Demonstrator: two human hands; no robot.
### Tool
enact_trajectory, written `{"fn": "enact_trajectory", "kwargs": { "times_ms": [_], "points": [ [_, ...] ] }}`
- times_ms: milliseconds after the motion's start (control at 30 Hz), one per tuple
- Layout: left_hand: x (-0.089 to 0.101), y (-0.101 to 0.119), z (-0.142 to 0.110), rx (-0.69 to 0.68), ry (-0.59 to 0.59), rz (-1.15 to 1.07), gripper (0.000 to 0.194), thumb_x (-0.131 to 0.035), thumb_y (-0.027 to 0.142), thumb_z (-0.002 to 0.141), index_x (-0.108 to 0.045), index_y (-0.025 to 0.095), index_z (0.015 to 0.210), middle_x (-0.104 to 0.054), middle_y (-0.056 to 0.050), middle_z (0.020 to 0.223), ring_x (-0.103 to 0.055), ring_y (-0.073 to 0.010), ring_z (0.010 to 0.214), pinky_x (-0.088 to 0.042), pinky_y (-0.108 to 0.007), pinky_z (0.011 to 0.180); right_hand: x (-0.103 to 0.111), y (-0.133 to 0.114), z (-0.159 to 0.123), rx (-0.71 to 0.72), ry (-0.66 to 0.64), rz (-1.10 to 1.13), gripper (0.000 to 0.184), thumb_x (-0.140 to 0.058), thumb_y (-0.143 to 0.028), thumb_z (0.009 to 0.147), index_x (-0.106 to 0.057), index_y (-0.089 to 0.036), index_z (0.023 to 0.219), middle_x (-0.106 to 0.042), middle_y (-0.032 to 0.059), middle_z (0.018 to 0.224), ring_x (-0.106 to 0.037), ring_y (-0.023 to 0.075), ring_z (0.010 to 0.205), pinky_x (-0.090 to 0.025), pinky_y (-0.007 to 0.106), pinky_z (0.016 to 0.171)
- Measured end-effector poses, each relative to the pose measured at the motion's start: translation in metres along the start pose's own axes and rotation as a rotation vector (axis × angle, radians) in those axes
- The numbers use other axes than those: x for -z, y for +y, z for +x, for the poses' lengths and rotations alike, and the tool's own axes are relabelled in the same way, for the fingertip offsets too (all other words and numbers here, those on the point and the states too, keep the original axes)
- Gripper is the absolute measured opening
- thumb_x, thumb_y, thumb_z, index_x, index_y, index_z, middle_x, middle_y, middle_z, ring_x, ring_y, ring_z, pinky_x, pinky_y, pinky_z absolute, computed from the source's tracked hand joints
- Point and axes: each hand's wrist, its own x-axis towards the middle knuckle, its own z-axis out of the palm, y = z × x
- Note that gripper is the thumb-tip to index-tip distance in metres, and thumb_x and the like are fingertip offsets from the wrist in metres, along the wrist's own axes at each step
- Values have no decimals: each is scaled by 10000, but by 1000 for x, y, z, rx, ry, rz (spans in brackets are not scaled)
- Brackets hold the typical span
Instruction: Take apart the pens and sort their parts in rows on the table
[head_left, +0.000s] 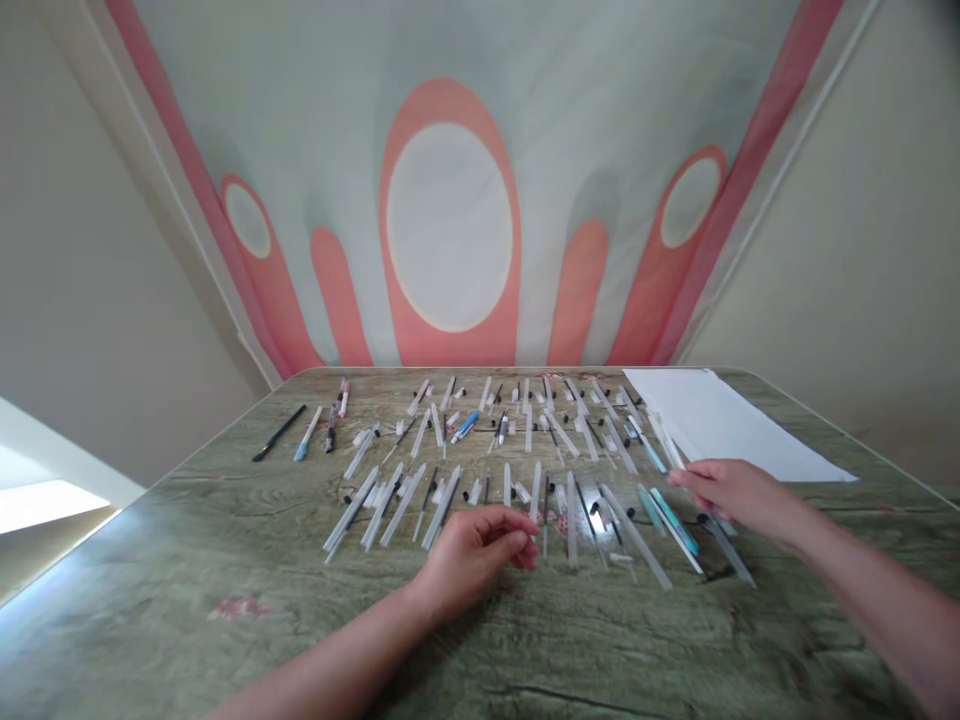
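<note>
Seems to pinch a slender tube [667,440] by its near end, right hand [724,490] closed lightly at the fingertips, near the left edge of the white paper [750,425]. Could lose it through so slight a pinch, or knock the teal pen [676,522] by dropping the wrist. Looks pale, straight, perhaps see-through, somewhat blurred. Farther out, curls the left hand [480,545] loosely, apparently around nothing, beside a clear barrel [573,525]; might set it rolling with a careless brush.
</note>
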Motion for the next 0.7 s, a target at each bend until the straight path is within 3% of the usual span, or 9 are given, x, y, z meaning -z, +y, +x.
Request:
{"fn": "enact_trajectory", "kwargs": {
  "times_ms": [100, 233, 700],
  "points": [
    [-1, -3, 0, 1, -6, 27, 229, -565, 323, 810, -618, 126, 915, -661, -53, 790, -635, -152, 707, -484, -279, 697, 17, 30, 12, -69, 28, -71, 432, -439, -551, 767, -603, -158, 695, -511, -13, 492, -386, 98, 384, -278, 231, 412],
    [-4, -5, 1, 12, -7, 69, 235, -561, 329, 812, -618, 129, 921, -649, -43, 788, -629, -138, 670, -487, -263, 667, 29, 45, 25, -100, 27, -162, 400, -470, -518, 757, -611, -164, 635, -533, 2, 465, -425, 112, 384, -295, 243, 424],
    [-7, -3, -2, 40, -65, 213, 231, -539, 310, 813, -638, 131, 921, -658, -43, 784, -642, -147, 654, -487, -243, 647, 32, 33, 55, -88, -70, -403, 462, -492, -586, 737, -620, -181, 555, -597, 37, 444, -543, 166, 409, -341, 265, 455]
  ]
}}
